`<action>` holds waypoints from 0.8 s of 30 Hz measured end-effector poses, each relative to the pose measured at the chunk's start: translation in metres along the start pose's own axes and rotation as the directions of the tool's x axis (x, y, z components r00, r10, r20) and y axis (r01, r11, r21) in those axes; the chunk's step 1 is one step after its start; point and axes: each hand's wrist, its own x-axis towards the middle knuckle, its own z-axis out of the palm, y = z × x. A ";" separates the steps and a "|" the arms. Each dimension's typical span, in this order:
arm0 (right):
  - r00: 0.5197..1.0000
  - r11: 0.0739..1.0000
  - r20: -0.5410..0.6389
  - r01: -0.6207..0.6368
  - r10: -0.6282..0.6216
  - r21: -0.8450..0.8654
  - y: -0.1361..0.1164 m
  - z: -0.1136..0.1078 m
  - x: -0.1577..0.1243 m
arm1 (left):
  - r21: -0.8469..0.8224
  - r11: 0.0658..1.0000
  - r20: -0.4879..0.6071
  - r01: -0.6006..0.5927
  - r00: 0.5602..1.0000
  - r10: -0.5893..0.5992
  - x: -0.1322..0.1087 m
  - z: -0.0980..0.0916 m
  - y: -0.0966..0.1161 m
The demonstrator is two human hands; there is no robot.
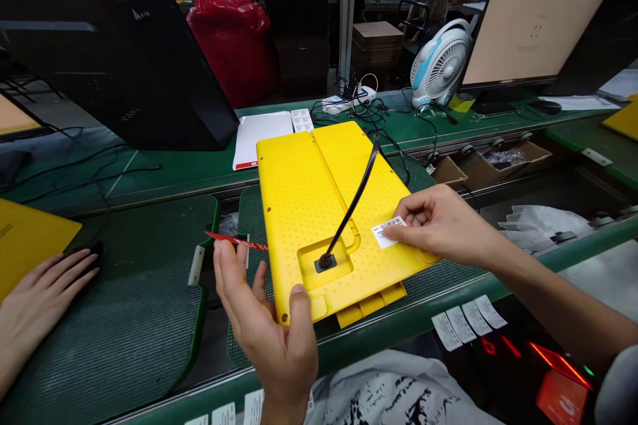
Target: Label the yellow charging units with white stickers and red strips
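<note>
A yellow plastic panel (pixel 323 179) lies tilted before me, with a black cable (pixel 355 202) rising from a socket in its recess. My left hand (pixel 272 325) holds the near left corner, thumb on top and fingers along the side. Beside those fingers a red strip with white lettering (pixel 239 240) sticks out; whether they touch it I cannot tell. Between thumb and fingers, my right hand (pixel 431 226) pinches a white printed label (pixel 386 234) against or just over the panel's right part. Under the near edge another yellow piece (pixel 373 305) shows.
Green ribbed pallets (pixel 149 292) line the bench. At left, another person's hand (pixel 54 285) rests by a yellow part. Spare labels (pixel 468 323) hang from the front rail. Behind stand a black monitor (pixel 119 66), a fan (pixel 442 66), tangled cables and a lit screen (pixel 538 26).
</note>
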 end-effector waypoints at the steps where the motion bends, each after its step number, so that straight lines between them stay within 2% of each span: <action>1: 1.000 0.999 0.000 0.005 -0.005 -0.035 -0.002 -0.001 0.000 | 0.000 1.000 -0.001 -0.001 1.000 0.001 0.000 0.000 0.000; 5: 0.999 0.955 -0.004 0.042 -0.045 -0.294 -0.015 -0.005 0.002 | 0.001 1.000 -0.003 -0.009 1.000 0.009 0.001 0.000 0.000; 8: 0.995 0.865 0.032 0.098 -0.094 -0.492 -0.025 -0.009 0.004 | 0.007 1.000 -0.002 -0.010 1.000 0.010 0.001 -0.001 0.000; 12: 0.992 0.752 0.061 0.125 -0.113 -0.647 -0.032 -0.012 0.006 | 0.017 1.000 0.002 -0.013 1.000 0.013 0.000 -0.001 -0.001; 15: 0.993 0.734 0.099 0.116 -0.066 -0.669 -0.032 -0.018 0.008 | 0.013 1.000 0.000 -0.026 1.000 0.026 0.001 -0.001 -0.003; 20: 0.957 0.839 0.287 0.189 -0.041 -0.510 -0.028 -0.035 0.014 | 0.016 0.999 0.001 -0.046 0.999 0.046 0.001 -0.001 -0.004; 24: 0.940 0.861 0.339 0.197 -0.030 -0.469 -0.027 -0.041 0.016 | 0.017 0.999 0.004 -0.042 0.999 0.042 0.001 -0.001 -0.003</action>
